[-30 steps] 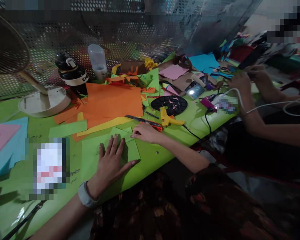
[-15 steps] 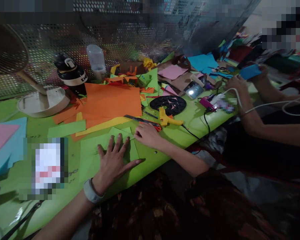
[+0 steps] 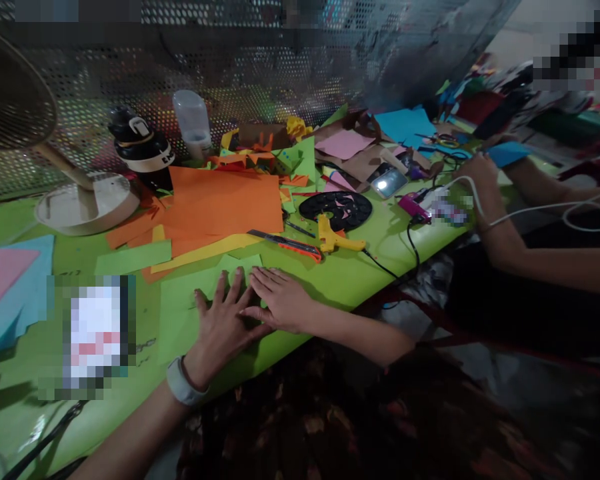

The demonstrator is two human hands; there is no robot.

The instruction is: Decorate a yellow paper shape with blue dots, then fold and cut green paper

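- Green paper lies flat on the worktop, partly covered by both hands, with a flap showing beyond the fingertips.
- Right hand has just changed place: a moment ago its fingers were curled at the flap's right end, beside the cutter; now it lies nearer the body, up against the left hand, and the cutter shows whole.
- Both hands now bear on the same part of the paper, which suggests flattening or steadying the fold rather than pinching its edge; how hard they press cannot be told.
- Left hand stays where it was, palm down, fingers spread and straight, gripping nothing.
- Right fingers are stretched out close together, also gripping nothing visible; the thumb reaches across to the left hand.
- Paper sits beneath the fingers of both hands; its left part reaches out past the left hand, while its right part is mostly hidden.
- Beyond the paper lie a yellow strip and an orange sheet; the glue gun lies just beside the cutter.
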